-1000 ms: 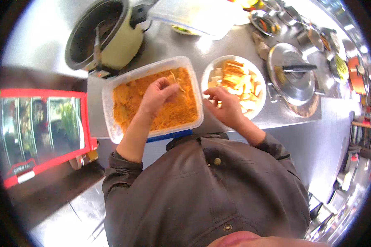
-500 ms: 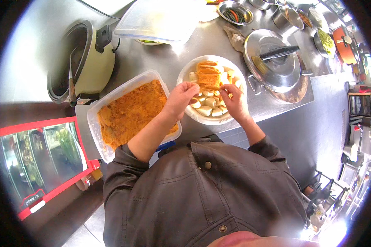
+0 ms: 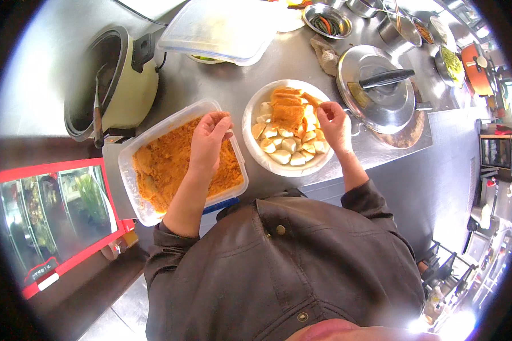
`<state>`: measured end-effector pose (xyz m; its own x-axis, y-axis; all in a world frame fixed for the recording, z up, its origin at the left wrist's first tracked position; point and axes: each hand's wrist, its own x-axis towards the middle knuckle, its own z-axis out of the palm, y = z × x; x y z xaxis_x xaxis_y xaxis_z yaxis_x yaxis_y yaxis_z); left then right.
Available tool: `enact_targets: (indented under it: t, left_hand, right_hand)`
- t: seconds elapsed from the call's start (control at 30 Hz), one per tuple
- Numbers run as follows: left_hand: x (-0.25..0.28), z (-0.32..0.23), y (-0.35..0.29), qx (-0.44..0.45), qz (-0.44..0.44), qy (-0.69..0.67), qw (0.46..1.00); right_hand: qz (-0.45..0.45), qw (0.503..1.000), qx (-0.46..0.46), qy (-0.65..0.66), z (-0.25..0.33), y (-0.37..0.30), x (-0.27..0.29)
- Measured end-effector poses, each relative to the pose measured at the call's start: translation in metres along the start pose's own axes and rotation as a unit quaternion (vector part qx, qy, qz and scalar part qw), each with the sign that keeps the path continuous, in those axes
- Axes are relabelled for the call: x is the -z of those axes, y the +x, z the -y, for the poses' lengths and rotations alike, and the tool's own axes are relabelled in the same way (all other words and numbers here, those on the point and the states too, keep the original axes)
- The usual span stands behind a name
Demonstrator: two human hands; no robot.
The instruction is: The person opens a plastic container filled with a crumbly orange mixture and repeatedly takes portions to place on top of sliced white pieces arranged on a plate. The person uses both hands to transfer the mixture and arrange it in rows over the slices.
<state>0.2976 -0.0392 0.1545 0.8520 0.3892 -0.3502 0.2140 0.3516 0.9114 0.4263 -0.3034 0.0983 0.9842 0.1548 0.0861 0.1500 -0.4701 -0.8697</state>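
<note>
The orange-coated slices [image 3: 288, 115] lay in a close stack in the far half of a pale bowl [image 3: 293, 171], on top of white chunks [image 3: 288, 146], and this bowl stood near the near edge of the surface [image 3: 233, 85]. The right hand [image 3: 335, 121] was at the bowl's right rim. Its fingers were bent, with the tips beside the end of one slice, but I could not tell if they were clamped on it. The left hand [image 3: 211, 133] was above the plastic container [image 3: 131, 190] of orange mixture [image 3: 162, 170], near the left end of the surface. Its thumb and fingers were curled close to each other; whether they met, or had something between them, I could not tell.

In my judgement, a slice could slip from wet fingers and fall on the rim, and the stack could slide because the chunks under it were uneven. The container reached the near edge, so a pull from the left sleeve [image 3: 173, 241] might shift it; I could not see if it overhung.

The left hand and forearm hid part of the mixture. The clear lid [image 3: 219, 34] covered most of a dish [image 3: 205, 59] behind, and the inside of the cooker [image 3: 132, 96] was too dark to make out.
</note>
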Motion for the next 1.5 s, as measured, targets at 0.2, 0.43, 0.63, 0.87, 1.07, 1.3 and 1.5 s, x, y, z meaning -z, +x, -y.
enact_targets:
  t: [0.2,0.43,0.63,0.87,1.07,1.3,1.5]
  left_hand:
    - [0.004,0.009,-0.004,0.006,-0.015,-0.02,1.0]
    - [0.002,0.006,-0.008,0.005,-0.015,-0.02,1.0]
    - [0.003,0.005,-0.008,0.013,-0.013,-0.021,1.0]
    - [0.003,0.007,-0.008,0.002,-0.003,-0.027,1.0]
    - [0.002,0.004,-0.01,0.008,-0.01,-0.024,1.0]
    - [0.018,-0.001,-0.012,-0.024,-0.024,-0.037,0.999]
    - [0.112,-0.041,-0.03,-0.173,-0.176,0.103,0.964]
  right_hand:
    - [-0.017,0.995,-0.029,-0.092,-0.02,0.014,0.015]
    - [-0.038,0.974,0.056,-0.217,-0.033,0.015,-0.007]
    - [-0.047,0.955,0.156,-0.247,-0.033,0.023,-0.018]
    - [-0.011,0.937,0.183,-0.297,-0.034,0.033,-0.02]
    - [0.012,0.932,0.169,-0.322,-0.032,0.035,-0.018]
    - [0.068,0.93,0.149,-0.329,-0.021,0.037,-0.02]
    - [0.023,0.945,0.178,-0.273,-0.004,0.029,0.001]
